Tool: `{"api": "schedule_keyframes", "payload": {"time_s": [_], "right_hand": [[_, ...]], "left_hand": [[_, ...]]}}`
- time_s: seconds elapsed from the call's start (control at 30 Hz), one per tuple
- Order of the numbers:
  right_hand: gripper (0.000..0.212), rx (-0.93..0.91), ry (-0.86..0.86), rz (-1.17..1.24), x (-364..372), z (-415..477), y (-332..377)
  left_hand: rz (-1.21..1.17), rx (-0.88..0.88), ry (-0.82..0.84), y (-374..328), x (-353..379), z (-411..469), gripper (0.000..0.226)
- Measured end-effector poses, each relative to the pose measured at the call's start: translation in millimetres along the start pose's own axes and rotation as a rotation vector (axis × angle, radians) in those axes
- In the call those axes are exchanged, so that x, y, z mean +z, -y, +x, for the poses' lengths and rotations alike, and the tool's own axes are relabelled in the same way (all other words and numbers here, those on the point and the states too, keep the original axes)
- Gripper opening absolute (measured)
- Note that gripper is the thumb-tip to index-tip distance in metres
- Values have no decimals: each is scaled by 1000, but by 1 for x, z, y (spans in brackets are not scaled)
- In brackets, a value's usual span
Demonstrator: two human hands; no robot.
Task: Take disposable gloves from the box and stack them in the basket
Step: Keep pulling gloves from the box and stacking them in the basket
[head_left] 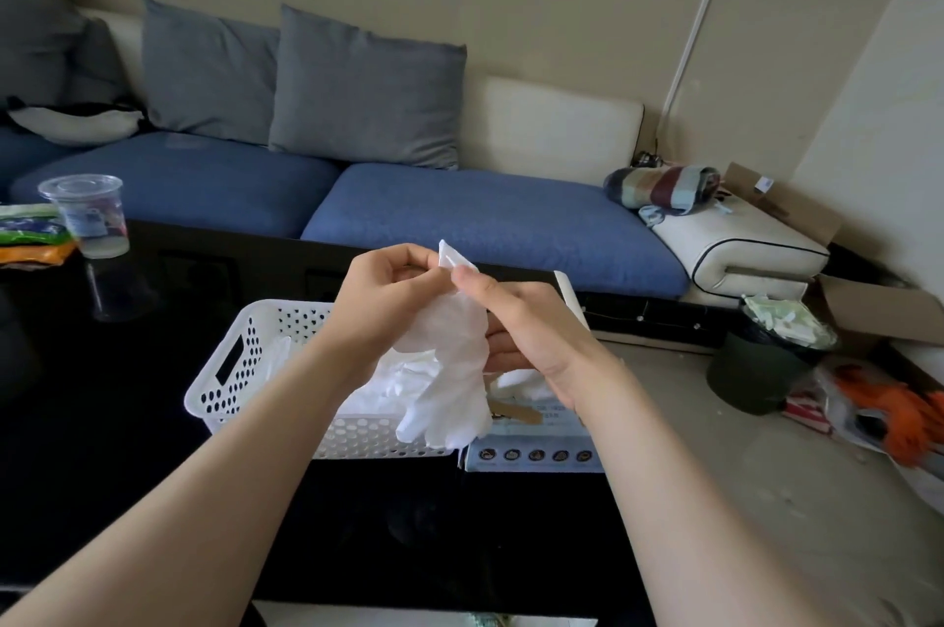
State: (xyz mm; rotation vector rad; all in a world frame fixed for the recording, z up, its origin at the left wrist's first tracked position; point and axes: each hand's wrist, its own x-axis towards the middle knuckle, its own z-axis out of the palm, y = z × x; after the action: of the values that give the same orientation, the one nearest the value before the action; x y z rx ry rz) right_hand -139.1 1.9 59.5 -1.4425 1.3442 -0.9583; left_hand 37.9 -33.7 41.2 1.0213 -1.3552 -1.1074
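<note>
You held one white glove [449,371] up with both hands, above the white basket [225,371] and the glove box [536,455], which stood side by side on the dark worktop [127,447]. Your left hand [378,299] pinched its upper edge with curled fingers [408,263]. Your right hand [526,325] gripped the glove from the other side. More gloves [378,396] lay in the basket.
</note>
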Motion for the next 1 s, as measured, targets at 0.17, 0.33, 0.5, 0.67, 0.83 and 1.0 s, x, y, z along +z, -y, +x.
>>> {"api": "schedule_keyframes", "payload": {"time_s": [0.17,0.33,0.5,0.67,0.83,1.0], "right_hand": [[24,-95,-208,-92,7,9,-3],[33,-114,-199,-142,12,10,-1],[36,-69,-56,-16,17,15,1],[38,3,18,140,18,22,0],[39,90,190,341,12,21,-1],[33,178,310,278,1,21,-8]], "left_hand": [[-11,-13,-15,-3,-9,1,11],[-16,-66,-89,2,-19,6,16],[9,-215,-26,4,-26,6,35],[67,-379,184,-4,-28,-2,57],[-48,-338,266,-8,-35,-9,38],[-95,-313,178,-3,-38,-6,22]]}}
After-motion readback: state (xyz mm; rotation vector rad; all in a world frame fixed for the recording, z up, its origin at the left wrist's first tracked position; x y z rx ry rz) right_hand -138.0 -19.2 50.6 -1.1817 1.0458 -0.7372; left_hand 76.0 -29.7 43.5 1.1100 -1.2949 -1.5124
